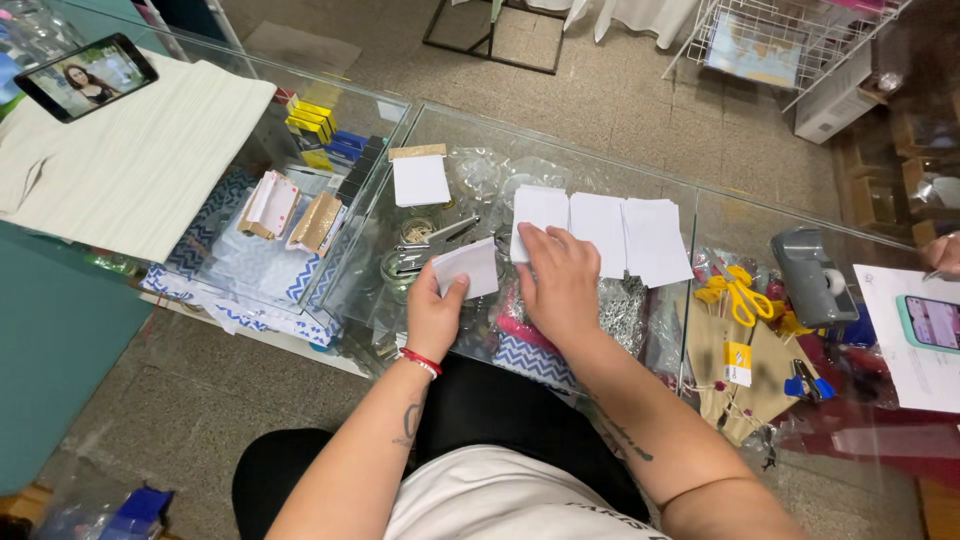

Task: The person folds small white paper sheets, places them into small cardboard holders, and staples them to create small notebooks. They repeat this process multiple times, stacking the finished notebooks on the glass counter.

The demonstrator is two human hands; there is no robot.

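Far to the left of the glass table (640, 185), a dark phone (86, 76) lies on a pale folded cloth (140, 160). Under the glass at the table's left end sit flat yellow and blue packets (325, 130) and a patterned blue-and-white wrap (250, 280). A single white card (421, 180) lies on the glass further right. The left hand (435, 315) holds a small stack of white cards (468, 266), its grip closed on them with the thumb on top. The right hand (560, 285) lies flat, fingers spread and holding nothing, on the first of a row of white cards (610, 232) laid side by side on the table. Right of the row, under the glass, are yellow scissors (738, 295) and a grey dispenser (812, 277). A printed white sheet (915, 335) is cut off at the right edge; the items beneath the glass are blurred by reflections.
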